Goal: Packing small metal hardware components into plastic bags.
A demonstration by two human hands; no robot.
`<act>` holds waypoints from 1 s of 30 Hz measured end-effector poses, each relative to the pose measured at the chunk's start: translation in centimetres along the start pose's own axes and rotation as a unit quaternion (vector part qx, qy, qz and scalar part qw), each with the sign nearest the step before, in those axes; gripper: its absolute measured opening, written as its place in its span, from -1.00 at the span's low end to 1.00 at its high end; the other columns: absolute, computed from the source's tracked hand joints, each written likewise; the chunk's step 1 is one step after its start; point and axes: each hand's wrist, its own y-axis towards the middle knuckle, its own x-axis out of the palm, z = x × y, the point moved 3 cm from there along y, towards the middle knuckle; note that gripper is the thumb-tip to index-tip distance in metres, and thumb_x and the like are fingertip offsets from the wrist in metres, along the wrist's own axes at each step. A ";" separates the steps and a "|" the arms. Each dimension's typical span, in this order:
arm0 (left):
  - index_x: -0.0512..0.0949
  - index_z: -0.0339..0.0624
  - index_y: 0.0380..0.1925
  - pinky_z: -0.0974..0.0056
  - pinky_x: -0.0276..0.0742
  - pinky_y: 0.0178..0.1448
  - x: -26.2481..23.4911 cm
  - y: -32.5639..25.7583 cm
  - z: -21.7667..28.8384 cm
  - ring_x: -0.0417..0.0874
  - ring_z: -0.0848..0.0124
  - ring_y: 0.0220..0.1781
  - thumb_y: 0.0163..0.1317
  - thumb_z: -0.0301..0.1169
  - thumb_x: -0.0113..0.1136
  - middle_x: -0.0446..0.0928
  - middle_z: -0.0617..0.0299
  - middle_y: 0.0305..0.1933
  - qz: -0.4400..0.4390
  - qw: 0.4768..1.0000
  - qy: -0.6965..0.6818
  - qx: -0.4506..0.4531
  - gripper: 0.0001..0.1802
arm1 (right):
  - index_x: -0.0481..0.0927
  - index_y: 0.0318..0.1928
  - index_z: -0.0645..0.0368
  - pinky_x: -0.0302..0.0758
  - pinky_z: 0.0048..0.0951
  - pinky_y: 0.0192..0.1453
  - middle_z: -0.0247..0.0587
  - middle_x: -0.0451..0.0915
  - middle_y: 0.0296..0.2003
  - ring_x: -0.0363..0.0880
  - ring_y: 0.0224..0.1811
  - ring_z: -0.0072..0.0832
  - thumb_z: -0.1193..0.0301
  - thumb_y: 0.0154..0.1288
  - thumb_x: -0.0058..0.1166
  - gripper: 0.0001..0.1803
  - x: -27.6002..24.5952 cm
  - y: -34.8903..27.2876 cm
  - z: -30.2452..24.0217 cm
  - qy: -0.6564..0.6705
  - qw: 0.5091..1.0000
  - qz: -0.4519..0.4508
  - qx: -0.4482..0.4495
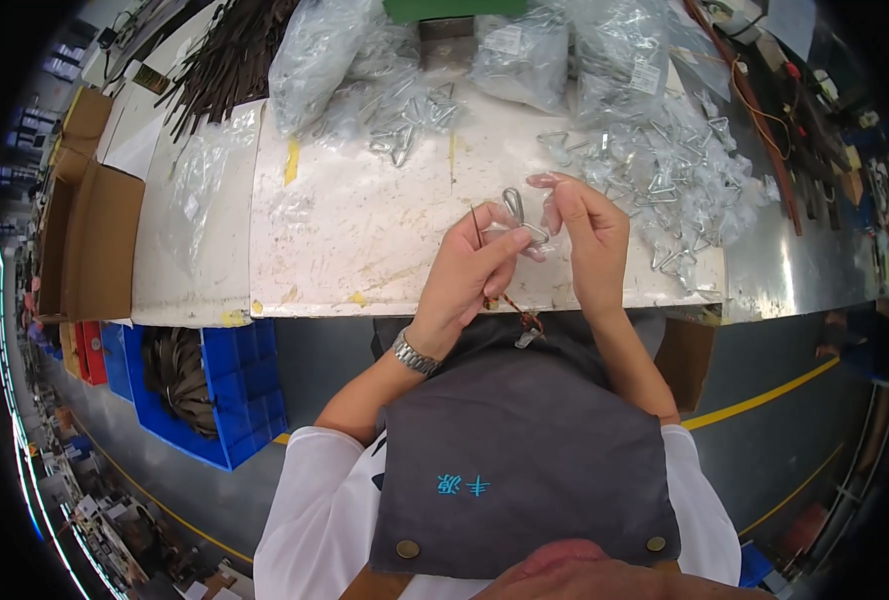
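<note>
A blue bin [235, 400] stands on the floor at the far left, below the edge of the white desk [345, 240]. Over the desk's front edge the left hand [470, 275] pinches a thin dark cord [478, 228] and touches a metal clip [521, 218] inside a small clear bag. The right hand [590, 240] grips the bag's other side, fingers closed. Farther right lies a heap of bagged metal clips [680, 170].
</note>
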 end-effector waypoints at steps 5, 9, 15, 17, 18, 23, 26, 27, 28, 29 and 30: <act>0.54 -0.22 -0.07 0.52 0.10 -0.58 -0.7 -0.2 0.9 0.27 0.74 -0.65 0.49 -0.47 0.32 0.66 0.30 -0.41 0.049 0.990 0.099 0.085 -0.85 | 0.56 0.38 0.31 0.54 -0.42 0.05 -0.21 0.67 0.11 0.61 0.00 -0.59 0.14 0.76 -0.09 -0.48 3.0 -1.5 2.1 0.283 0.946 -0.017 0.159; 0.57 -0.24 -0.05 0.52 0.10 -0.58 -1.2 -0.5 1.8 0.28 0.74 -0.66 0.48 -0.47 0.33 0.67 0.30 -0.39 0.049 0.986 0.137 0.081 -0.84 | 0.45 0.46 0.36 0.53 -0.36 0.21 0.00 0.56 0.39 0.61 0.27 -0.47 0.05 0.79 -0.25 -0.37 3.3 -1.8 2.2 0.284 0.944 -0.038 0.162; 0.61 -0.26 -0.04 0.52 0.11 -0.58 -1.8 -0.8 1.4 0.29 0.73 -0.66 0.48 -0.44 0.33 0.67 0.30 -0.37 0.018 0.993 0.110 0.032 -0.83 | 0.44 0.44 0.41 0.54 -0.30 0.34 0.11 0.62 0.31 0.66 0.25 -0.30 0.06 0.80 -0.31 -0.35 2.9 -0.7 0.8 0.328 0.922 -0.132 0.155; 0.62 -0.27 -0.04 0.51 0.12 -0.58 -1.7 -1.0 1.3 0.29 0.73 -0.66 0.47 -0.43 0.33 0.68 0.30 -0.37 0.007 0.994 0.099 0.034 -0.83 | 0.44 0.43 0.42 0.55 -0.27 0.34 0.15 0.63 0.29 0.67 0.24 -0.28 0.07 0.80 -0.31 -0.36 3.3 -0.9 0.5 0.323 0.926 -0.114 0.158; 0.63 -0.26 -0.06 0.52 0.12 -0.57 -1.7 -1.0 1.2 0.29 0.74 -0.65 0.47 -0.43 0.34 0.68 0.31 -0.37 0.010 0.994 0.106 0.029 -0.83 | 0.43 0.43 0.43 0.55 -0.25 0.34 0.19 0.64 0.28 0.68 0.23 -0.26 0.08 0.80 -0.31 -0.36 3.4 -1.0 0.4 0.318 0.930 -0.094 0.160; 0.65 -0.24 -0.10 0.53 0.13 -0.55 -2.1 -1.3 1.6 0.31 0.76 -0.62 0.46 -0.42 0.35 0.68 0.33 -0.38 0.027 0.987 0.153 0.032 -0.86 | 0.40 0.44 0.50 0.56 -0.20 0.32 0.27 0.63 0.27 0.70 0.22 -0.17 0.04 0.78 -0.29 -0.31 2.7 -0.9 0.6 0.303 0.934 -0.097 0.165; 0.65 -0.24 -0.11 0.54 0.13 -0.55 -2.2 -1.4 2.0 0.31 0.76 -0.61 0.45 -0.42 0.36 0.67 0.35 -0.39 0.027 0.984 0.173 0.030 -0.86 | 0.43 0.41 0.51 0.57 -0.20 0.36 0.24 0.66 0.23 0.71 0.22 -0.18 0.09 0.79 -0.29 -0.34 2.3 -0.6 0.1 0.298 0.934 -0.105 0.168; 0.66 -0.26 -0.06 0.54 0.13 -0.54 -2.3 -1.3 2.0 0.31 0.76 -0.61 0.44 -0.43 0.37 0.67 0.35 -0.39 0.024 0.984 0.173 0.030 -0.83 | 0.46 0.39 0.50 0.59 -0.22 0.37 0.20 0.68 0.20 0.72 0.22 -0.20 0.12 0.80 -0.30 -0.37 2.3 -0.5 0.0 0.298 0.933 -0.106 0.171; 0.66 -0.28 -0.01 0.54 0.14 -0.54 -2.3 -1.4 2.0 0.31 0.76 -0.60 0.43 -0.43 0.37 0.67 0.35 -0.39 0.020 0.984 0.174 0.031 -0.79 | 0.46 0.39 0.50 0.59 -0.22 0.37 0.20 0.68 0.20 0.72 0.22 -0.20 0.12 0.80 -0.30 -0.37 2.2 -0.5 0.0 0.298 0.933 -0.106 0.171; 0.66 -0.28 -0.01 0.54 0.14 -0.54 -2.2 -1.4 2.2 0.31 0.76 -0.60 0.43 -0.43 0.37 0.67 0.35 -0.39 0.020 0.984 0.174 0.031 -0.79 | 0.44 0.40 0.51 0.56 -0.19 0.39 0.23 0.67 0.21 0.71 0.23 -0.17 0.10 0.79 -0.29 -0.35 2.2 -0.5 0.1 0.292 0.934 -0.110 0.176; 0.66 -0.29 0.05 0.54 0.15 -0.54 -2.0 -1.5 2.4 0.32 0.76 -0.60 0.43 -0.44 0.37 0.67 0.35 -0.38 0.024 0.984 0.172 0.034 -0.74 | 0.42 0.41 0.53 0.54 -0.16 0.41 0.26 0.66 0.22 0.70 0.24 -0.13 0.07 0.77 -0.28 -0.32 2.1 -0.4 0.2 0.285 0.934 -0.114 0.180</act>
